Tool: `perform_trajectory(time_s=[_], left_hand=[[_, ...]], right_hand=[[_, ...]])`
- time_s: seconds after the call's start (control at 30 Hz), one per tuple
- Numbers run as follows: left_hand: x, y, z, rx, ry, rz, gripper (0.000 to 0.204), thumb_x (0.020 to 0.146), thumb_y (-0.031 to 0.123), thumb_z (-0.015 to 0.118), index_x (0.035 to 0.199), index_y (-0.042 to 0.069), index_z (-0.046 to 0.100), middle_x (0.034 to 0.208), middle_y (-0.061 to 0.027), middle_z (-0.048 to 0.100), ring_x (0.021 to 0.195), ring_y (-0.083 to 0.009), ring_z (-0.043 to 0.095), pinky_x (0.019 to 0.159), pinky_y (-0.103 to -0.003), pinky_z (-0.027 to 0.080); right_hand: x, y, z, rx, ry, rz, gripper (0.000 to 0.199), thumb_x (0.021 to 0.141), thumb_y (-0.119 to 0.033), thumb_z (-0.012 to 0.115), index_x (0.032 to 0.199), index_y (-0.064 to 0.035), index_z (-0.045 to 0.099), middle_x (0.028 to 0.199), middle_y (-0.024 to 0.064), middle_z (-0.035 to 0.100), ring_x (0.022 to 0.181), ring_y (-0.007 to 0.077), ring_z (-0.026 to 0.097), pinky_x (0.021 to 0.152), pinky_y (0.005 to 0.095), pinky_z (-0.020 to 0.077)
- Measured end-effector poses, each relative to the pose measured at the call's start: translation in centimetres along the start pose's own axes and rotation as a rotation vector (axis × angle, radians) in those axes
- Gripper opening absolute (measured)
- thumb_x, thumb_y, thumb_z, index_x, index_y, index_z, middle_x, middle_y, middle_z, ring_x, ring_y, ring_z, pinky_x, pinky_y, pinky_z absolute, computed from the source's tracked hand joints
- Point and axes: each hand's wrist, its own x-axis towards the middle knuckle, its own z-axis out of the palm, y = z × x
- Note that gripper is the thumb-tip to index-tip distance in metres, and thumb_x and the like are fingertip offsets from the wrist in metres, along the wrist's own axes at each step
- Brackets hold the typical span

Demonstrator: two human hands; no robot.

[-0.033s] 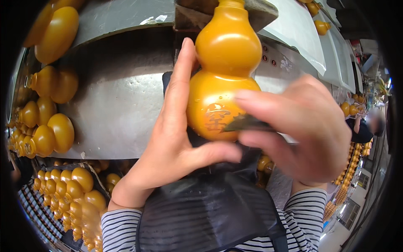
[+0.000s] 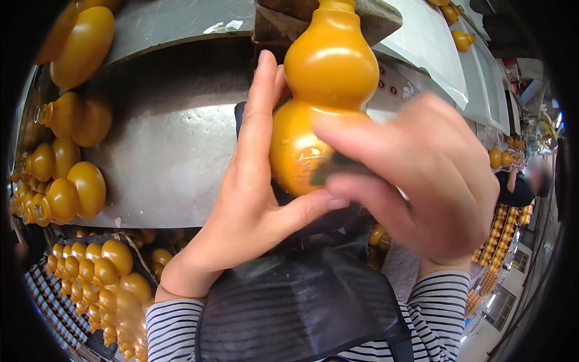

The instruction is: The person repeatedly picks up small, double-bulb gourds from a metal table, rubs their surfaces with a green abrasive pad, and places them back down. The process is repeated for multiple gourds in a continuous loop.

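Note:
An amber-yellow gourd-shaped bottle [image 2: 330, 66] stands in front of me, its narrow neck pointing away. My left hand [image 2: 256, 163] holds it steady, fingers stretched along its left side and thumb by the base. Between the thumb and fingers of my right hand [image 2: 416, 175] is a small dark flat pad [image 2: 338, 167], pressed against the lower bulb. Motion blurs this hand and the pad, so the pad's exact kind is unclear. Beside the pad a printed mark [image 2: 310, 158] shows on the bulb, partly covered.
Beyond the bottle's neck is a worn block [image 2: 386, 21] at the metal bench [image 2: 163, 139]. More yellow gourd bottles [image 2: 87, 190] line the left, with several packed in a crate [image 2: 117, 256] lower left. White sheeting [image 2: 422, 54] lies at right; a person [image 2: 515, 187] is farther off.
My right hand and the pad have shifted left across the lower bulb, covering more of the printed mark. The left hand keeps its hold, its thumb slightly higher.

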Motion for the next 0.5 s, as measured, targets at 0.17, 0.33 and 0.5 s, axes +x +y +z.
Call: perform_trajectory(time_s=[0.17,0.33,0.5], left_hand=[[-0.4,-0.3,-0.8,0.078,0.010,-0.032,0.115,0.074,0.016,0.082,0.154,0.004,0.000,0.150,-0.0157,0.028,0.138,-0.0262,0.033,0.113,-0.037,0.027],[-0.2,-0.5,-1.9,-0.063,-0.071,0.018,0.078,0.094,0.020,0.059,0.153,0.000,0.011,0.157,-0.0181,0.020,0.145,-0.0249,0.023,0.117,-0.035,0.018],[-0.5,-0.5,-2.0,-0.124,-0.046,0.045,0.060,0.103,0.027,0.040,0.151,-0.003,0.019,0.155,-0.0189,0.026,0.145,-0.0253,0.023,0.117,-0.036,0.017]], right_hand=[[3.1,1.1,1.8,-0.014,0.060,-0.116,0.037,0.067,0.000,0.077,0.103,0.0006,0.069,0.087,0.0115,0.068,0.075,0.0226,0.063,0.068,0.0288,0.0503],[0.8,0.0,1.1,-0.111,0.127,0.000,0.038,0.069,0.002,0.076,0.107,-0.0015,0.068,0.094,0.0092,0.070,0.082,0.0165,0.064,0.069,0.0258,0.0495],[-5.6,-2.9,4.2,-0.192,0.199,-0.243,0.024,0.068,-0.009,0.072,0.092,-0.0143,0.073,0.094,-0.0007,0.068,0.082,0.0110,0.059,0.060,0.0219,0.0392]])
